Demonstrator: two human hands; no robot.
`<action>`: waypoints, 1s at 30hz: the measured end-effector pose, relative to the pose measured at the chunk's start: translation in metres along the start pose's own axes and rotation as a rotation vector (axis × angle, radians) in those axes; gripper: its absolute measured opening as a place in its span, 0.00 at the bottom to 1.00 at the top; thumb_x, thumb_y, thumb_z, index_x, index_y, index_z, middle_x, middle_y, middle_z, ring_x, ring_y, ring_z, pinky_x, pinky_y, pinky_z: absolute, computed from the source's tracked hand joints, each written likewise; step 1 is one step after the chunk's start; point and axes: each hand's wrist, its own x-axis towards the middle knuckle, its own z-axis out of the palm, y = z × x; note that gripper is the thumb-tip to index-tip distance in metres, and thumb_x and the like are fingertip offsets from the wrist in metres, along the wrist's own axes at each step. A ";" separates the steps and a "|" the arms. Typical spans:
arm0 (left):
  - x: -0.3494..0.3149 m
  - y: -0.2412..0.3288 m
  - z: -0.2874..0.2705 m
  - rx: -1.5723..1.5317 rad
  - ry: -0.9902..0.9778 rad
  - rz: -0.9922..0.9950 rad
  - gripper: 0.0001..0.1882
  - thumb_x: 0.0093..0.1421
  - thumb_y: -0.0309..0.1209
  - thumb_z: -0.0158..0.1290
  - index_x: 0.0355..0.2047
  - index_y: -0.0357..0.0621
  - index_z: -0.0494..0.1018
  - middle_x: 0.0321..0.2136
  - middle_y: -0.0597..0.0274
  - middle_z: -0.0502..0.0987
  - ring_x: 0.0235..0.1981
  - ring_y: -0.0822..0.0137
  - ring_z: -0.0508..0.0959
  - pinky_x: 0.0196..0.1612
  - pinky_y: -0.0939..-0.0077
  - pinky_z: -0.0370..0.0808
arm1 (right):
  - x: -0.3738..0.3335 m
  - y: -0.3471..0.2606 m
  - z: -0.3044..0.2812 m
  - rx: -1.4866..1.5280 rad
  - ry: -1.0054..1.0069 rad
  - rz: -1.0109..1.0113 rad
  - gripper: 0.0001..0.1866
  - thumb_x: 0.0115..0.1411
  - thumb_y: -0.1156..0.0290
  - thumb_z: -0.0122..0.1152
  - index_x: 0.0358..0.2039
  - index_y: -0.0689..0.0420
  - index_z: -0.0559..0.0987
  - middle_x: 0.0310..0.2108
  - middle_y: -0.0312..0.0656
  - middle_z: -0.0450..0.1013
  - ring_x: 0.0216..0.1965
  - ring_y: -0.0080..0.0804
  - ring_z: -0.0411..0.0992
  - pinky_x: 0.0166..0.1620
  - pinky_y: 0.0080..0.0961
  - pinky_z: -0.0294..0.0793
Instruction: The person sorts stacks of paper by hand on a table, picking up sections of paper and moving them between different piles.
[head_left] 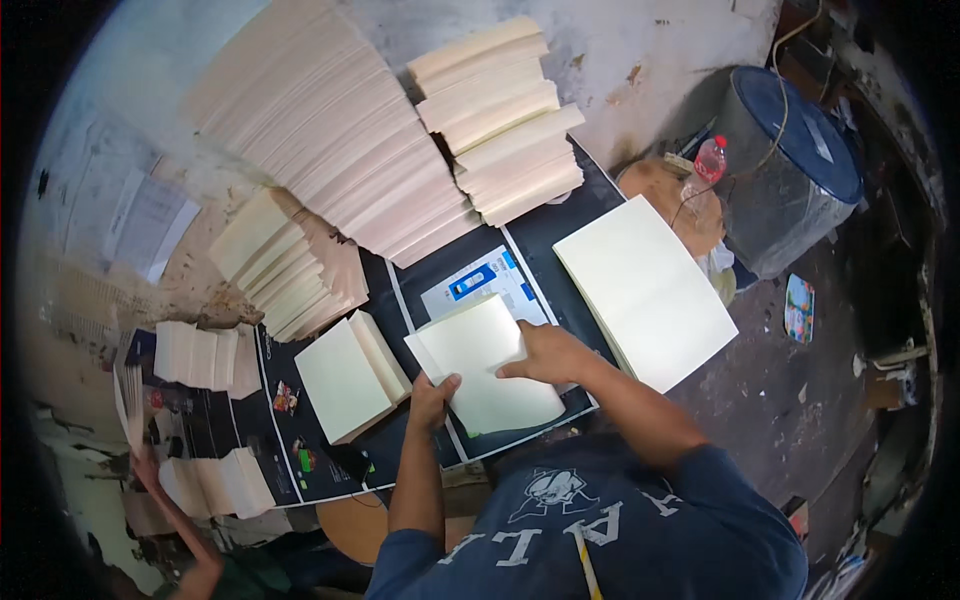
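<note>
A sheaf of cream paper sheets is held tilted over the near edge of the dark table. My left hand grips its lower left side, thumb on top and the other fingers underneath. On its right side, my right hand is closed with the thumb pressed on the face. How many sheets it holds cannot be told. A thick stack of cream paper lies left of my left hand. To the right of my right hand sits a larger stack of cream sheets.
Tall piles of folded paper and more bundles stand along the wall. A printed blue-and-white sheet lies on the table. At right are a blue-lidded drum and a red-capped bottle. A co-worker's arm is at left.
</note>
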 end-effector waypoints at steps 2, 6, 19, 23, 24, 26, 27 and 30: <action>-0.002 -0.006 0.003 -0.019 0.037 -0.103 0.29 0.57 0.30 0.62 0.56 0.36 0.65 0.48 0.54 0.76 0.49 0.59 0.76 0.55 0.63 0.73 | 0.012 0.017 0.013 0.011 -0.018 0.061 0.46 0.47 0.45 0.69 0.53 0.74 0.67 0.41 0.63 0.76 0.45 0.56 0.76 0.52 0.38 0.73; 0.012 -0.018 -0.001 0.001 0.095 -0.247 0.26 0.57 0.27 0.61 0.55 0.36 0.67 0.47 0.54 0.77 0.48 0.60 0.77 0.52 0.63 0.75 | 0.045 0.032 0.035 -0.113 0.014 0.102 0.48 0.51 0.43 0.66 0.58 0.70 0.64 0.52 0.64 0.69 0.56 0.50 0.68 0.60 0.40 0.64; 0.008 -0.027 0.021 0.137 0.395 -0.271 0.26 0.53 0.25 0.65 0.51 0.34 0.67 0.44 0.54 0.77 0.44 0.66 0.77 0.49 0.72 0.74 | 0.123 0.078 0.085 -0.211 -0.028 -0.615 0.41 0.57 0.42 0.55 0.62 0.59 0.64 0.63 0.45 0.61 0.67 0.44 0.54 0.70 0.44 0.46; 0.017 -0.026 0.014 0.049 0.416 -0.237 0.27 0.53 0.25 0.65 0.51 0.34 0.67 0.44 0.55 0.77 0.44 0.65 0.77 0.49 0.70 0.73 | 0.141 0.072 0.086 -0.177 0.017 -0.648 0.39 0.56 0.46 0.59 0.60 0.59 0.65 0.61 0.48 0.64 0.65 0.45 0.58 0.69 0.45 0.49; 0.016 -0.028 0.008 0.065 0.409 -0.251 0.26 0.54 0.25 0.65 0.51 0.35 0.67 0.44 0.55 0.77 0.44 0.65 0.77 0.49 0.70 0.73 | 0.141 0.072 0.092 -0.128 0.039 -0.632 0.39 0.55 0.47 0.60 0.60 0.59 0.65 0.60 0.49 0.65 0.64 0.45 0.59 0.68 0.46 0.50; 0.014 -0.018 0.007 0.121 0.389 -0.281 0.26 0.54 0.27 0.64 0.51 0.35 0.67 0.44 0.55 0.77 0.45 0.65 0.77 0.50 0.69 0.73 | 0.144 0.063 0.089 -0.036 0.041 -0.579 0.38 0.55 0.48 0.62 0.60 0.59 0.66 0.58 0.51 0.66 0.62 0.47 0.61 0.66 0.46 0.53; 0.012 -0.012 0.007 0.156 0.379 -0.307 0.27 0.54 0.28 0.64 0.52 0.34 0.67 0.45 0.55 0.76 0.45 0.64 0.76 0.50 0.68 0.73 | 0.148 0.059 0.086 0.008 0.011 -0.538 0.39 0.54 0.48 0.63 0.59 0.59 0.66 0.57 0.52 0.66 0.61 0.48 0.62 0.65 0.46 0.54; 0.016 -0.017 0.008 0.156 0.354 -0.294 0.25 0.55 0.29 0.64 0.51 0.34 0.68 0.44 0.55 0.77 0.44 0.65 0.77 0.49 0.70 0.73 | 0.190 0.048 0.073 0.002 0.169 -0.581 0.42 0.53 0.46 0.66 0.60 0.59 0.64 0.56 0.54 0.66 0.59 0.54 0.62 0.62 0.47 0.58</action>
